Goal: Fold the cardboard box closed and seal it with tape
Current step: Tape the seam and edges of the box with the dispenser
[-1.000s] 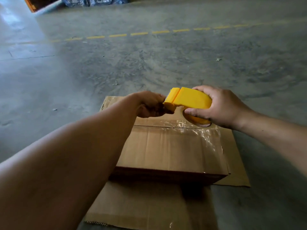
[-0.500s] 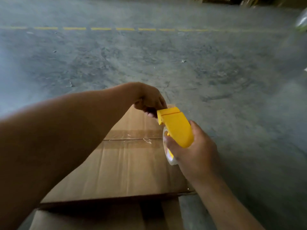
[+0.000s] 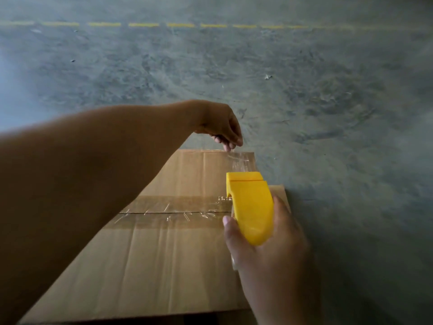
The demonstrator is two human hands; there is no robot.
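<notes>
A brown cardboard box (image 3: 164,259) lies on the floor with its top flaps folded shut. A strip of clear tape (image 3: 178,208) runs across the centre seam. My right hand (image 3: 271,261) grips a yellow tape dispenser (image 3: 251,207) over the box's right side. A free length of clear tape (image 3: 239,161) stretches from the dispenser's front to the box's far right corner. My left hand (image 3: 222,127) pinches the end of that tape at the far edge, fingers pointing down. My left forearm crosses and hides the box's left part.
Grey concrete floor (image 3: 339,113) surrounds the box. A dashed yellow line (image 3: 164,25) runs across the floor at the back. A flat sheet of cardboard (image 3: 280,191) shows under the box at its right edge.
My right hand has drawn the dispenser back toward me, away from my left hand, and a length of tape has come out between them. The camera has tipped closer over the box.
</notes>
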